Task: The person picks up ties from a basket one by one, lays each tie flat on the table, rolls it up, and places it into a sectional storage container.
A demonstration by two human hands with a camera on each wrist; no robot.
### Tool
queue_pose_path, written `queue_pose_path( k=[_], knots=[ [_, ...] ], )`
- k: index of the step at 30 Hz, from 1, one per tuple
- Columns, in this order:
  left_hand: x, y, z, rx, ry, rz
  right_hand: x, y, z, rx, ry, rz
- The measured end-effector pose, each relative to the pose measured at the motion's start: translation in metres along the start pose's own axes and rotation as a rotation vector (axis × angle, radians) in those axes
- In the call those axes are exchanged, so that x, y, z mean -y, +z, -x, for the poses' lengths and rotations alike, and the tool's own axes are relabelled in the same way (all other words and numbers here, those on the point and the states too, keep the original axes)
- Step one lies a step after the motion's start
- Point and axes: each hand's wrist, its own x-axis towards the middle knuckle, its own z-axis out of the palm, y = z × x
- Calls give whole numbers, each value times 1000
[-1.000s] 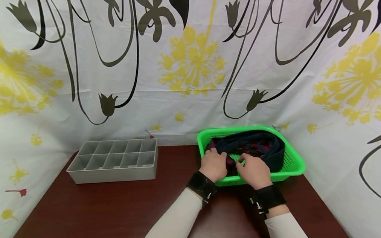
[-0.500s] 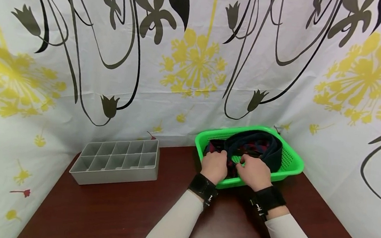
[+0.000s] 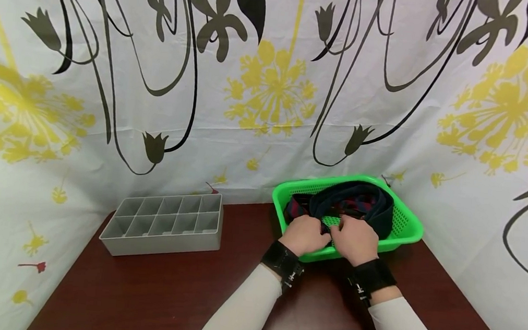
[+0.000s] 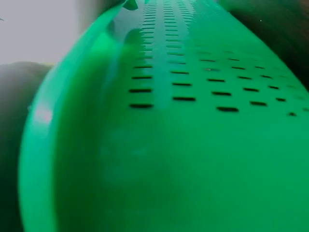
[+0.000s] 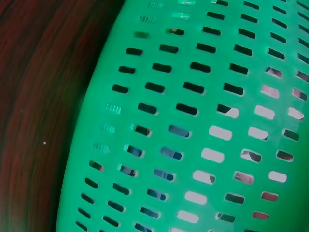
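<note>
Head view: green basket [image 3: 404, 227] at far right of dark table [image 3: 149, 291]; dark cloth with red plaid [image 3: 352, 204] heaped inside. Left hand [image 3: 304, 235] and right hand [image 3: 356, 240] side by side at basket's near rim, fingers curled down into cloth edge; grip itself hidden. Grey divider tray [image 3: 164, 224] at left, compartments bare. Judgement: cloth not yet out, nothing sorted.

Left wrist view: blurred basket wall [image 4: 183, 121] only.

Right wrist view: slotted basket wall [image 5: 203, 125], table beside; no fingers.
</note>
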Motion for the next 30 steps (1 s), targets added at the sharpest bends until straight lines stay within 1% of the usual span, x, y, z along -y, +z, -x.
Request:
queue_pose_path(
  k=[3, 6, 9, 12, 14, 16, 22, 27, 30],
  knots=[
    [2, -6, 6, 52, 11, 0, 0, 0, -2, 3, 8, -12],
    [3, -12, 12, 58, 40, 47, -2, 0, -5, 3, 31, -12],
    [5, -18, 17, 17, 90, 114, -9, -1, -7, 1, 51, -16],
    [8, -24, 25, -51, 114, 181, -18, -4, -9, -2, 57, -19],
    [12, -27, 30, -82, 104, 220, -25, -6, -10, -9, 55, -19],
    [18, -32, 37, -106, 80, 263, -30, -8, -11, -25, 53, -21],
    [45, -39, 60, -154, -10, 350, -38, -9, -12, -57, 40, -33],
    [67, -41, 82, -234, -27, 442, -40, -6, -11, -65, 44, -31],
    [76, -41, 94, -288, -25, 495, -40, -7, -10, -106, 16, -39]
  ],
)
